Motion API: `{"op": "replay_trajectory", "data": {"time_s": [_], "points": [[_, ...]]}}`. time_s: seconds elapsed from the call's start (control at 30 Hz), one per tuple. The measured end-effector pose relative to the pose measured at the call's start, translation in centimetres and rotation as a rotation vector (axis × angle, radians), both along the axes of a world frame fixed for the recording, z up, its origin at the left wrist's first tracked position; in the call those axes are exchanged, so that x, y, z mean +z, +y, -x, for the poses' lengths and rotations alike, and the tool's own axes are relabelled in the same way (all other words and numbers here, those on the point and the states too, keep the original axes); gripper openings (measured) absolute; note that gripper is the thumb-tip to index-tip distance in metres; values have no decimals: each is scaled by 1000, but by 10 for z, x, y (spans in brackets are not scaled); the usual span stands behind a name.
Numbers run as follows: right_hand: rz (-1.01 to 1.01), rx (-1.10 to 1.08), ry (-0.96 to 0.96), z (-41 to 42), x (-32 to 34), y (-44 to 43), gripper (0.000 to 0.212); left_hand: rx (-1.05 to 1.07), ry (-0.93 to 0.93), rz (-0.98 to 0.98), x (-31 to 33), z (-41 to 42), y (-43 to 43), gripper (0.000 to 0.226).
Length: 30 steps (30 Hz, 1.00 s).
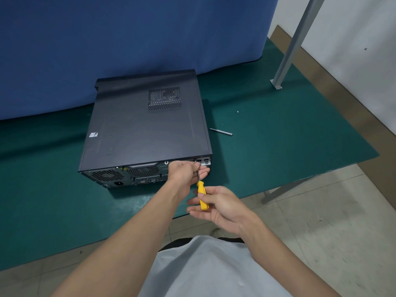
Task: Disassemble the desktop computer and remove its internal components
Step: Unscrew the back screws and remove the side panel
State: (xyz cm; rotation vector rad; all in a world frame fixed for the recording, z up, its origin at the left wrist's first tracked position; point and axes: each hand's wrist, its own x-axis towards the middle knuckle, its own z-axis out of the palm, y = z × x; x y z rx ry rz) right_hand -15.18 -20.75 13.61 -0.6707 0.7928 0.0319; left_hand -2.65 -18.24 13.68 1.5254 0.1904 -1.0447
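The desktop computer [141, 129] lay flat on the green mat [278, 136], its long axis running away from the person, rear panel nearest. The left hand [184, 172] pinched the shaft of the screwdriver [202, 198] at that panel's right corner; the right hand [218, 207] held its yellow handle.

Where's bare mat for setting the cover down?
Biggest patch: green mat left of the computer case, up to the blue curtain. Right of the case is roomy, out to the metal post, apart from a loose bit and a screw. Crowded: the case's near right corner, with left hand, right hand and screwdriver.
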Motion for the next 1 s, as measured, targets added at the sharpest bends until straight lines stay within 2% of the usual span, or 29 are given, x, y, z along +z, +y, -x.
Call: {"op": "replay_trajectory", "data": {"time_s": [0.13, 0.2, 0.27, 0.4, 0.43, 0.6, 0.7, 0.77, 0.83, 0.87, 1.0], "points": [[272, 25, 139, -4, -4, 7, 22, 1, -30, -5, -2, 0, 3, 7], [322, 26, 150, -6, -6, 10, 21, 19, -90, -51, -3, 1, 1, 6], [263, 23, 111, -6, -5, 9, 16, 42, -101, -61, -4, 0, -1, 7], [-56, 24, -21, 1, 1, 0, 22, 41, 15, 50, -2, -2, -1, 9], [-48, 14, -14, 2, 1, 0, 25, 33, 30, 61, -2, -2, 0, 11], [307, 31, 143, -6, -2, 8, 29, 19, -22, 7, -4, 0, 0, 19], [296, 31, 156, -7, -2, 8, 24, 32, -33, -11, -3, 0, -3, 10], [149, 39, 94, -3, -1, 4, 16, 38, 11, 33, -3, 1, -3, 10], [-30, 33, 15, 0, 0, 1, 19, 32, 50, 85, -3, 1, -1, 12], [-44, 34, 0, 0, -1, 0, 20, 32, 62, 103, -3, 0, 0, 13], [197, 21, 123, -4, -3, 5, 18, 68, 23, 41, -4, 1, 0, 8]]}}
